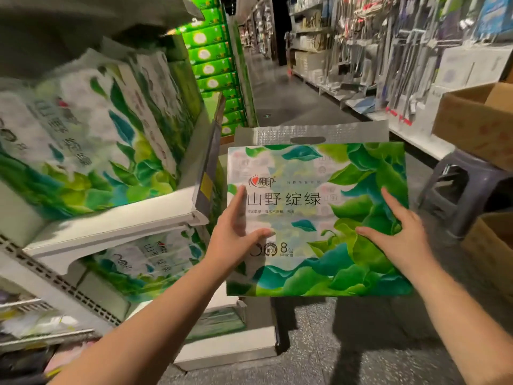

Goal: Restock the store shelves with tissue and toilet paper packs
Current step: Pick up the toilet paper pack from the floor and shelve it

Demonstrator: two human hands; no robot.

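pack (316, 218) marked "山野绽绿", "8包"

Tissue pack (316, 218) held in the aisle beside the shelf (111, 226)

Left of the pack, more packs (83, 151) lie on the shelf; right of it stand a stool (466, 187) and cardboard boxes (477, 120); both hands (236, 232) (399, 232) rest on its face.

Two hands, the left hand (236, 232) at 7 o'clock and the right hand (397, 232) at 4 o'clock, touched one tissue pack (319, 218); two cardboard boxes (477, 120) and one stool (458, 187) stood at 3 o'clock.
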